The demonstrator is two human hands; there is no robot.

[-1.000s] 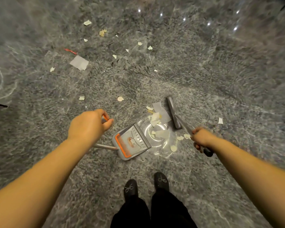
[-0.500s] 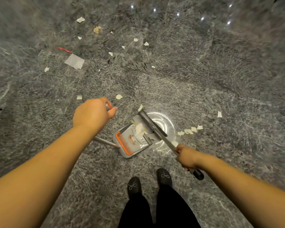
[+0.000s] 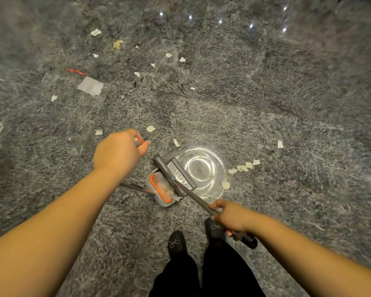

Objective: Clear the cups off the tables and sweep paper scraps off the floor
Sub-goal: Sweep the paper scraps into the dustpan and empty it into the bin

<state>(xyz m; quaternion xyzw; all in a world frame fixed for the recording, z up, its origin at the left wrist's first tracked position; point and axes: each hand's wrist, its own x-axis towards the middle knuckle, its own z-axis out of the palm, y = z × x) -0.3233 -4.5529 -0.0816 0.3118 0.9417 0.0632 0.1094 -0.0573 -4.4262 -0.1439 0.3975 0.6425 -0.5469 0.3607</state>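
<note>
A grey dustpan [image 3: 156, 196] with an orange comb edge stands on the grey marble floor in front of my feet. My left hand [image 3: 118, 153] grips the top of its long handle. My right hand [image 3: 227, 217] holds the grey broom handle, and the broom head [image 3: 169, 171] lies inside the dustpan mouth over swept paper scraps. A few scraps [image 3: 243, 167] lie to the right of the pan, and one round scrap [image 3: 225, 185] sits near its lip. Several more scraps [image 3: 152, 65] are scattered farther ahead.
A larger grey paper sheet [image 3: 90, 87] and a red strip [image 3: 75, 71] lie far left on the floor. A bright round light reflection [image 3: 201, 168] shines just right of the dustpan. My black shoes [image 3: 177, 243] stand below the pan.
The broom head swept leftward from the right of the pan into its mouth, pushing the large scraps inside. My right hand dropped lower toward my feet.
</note>
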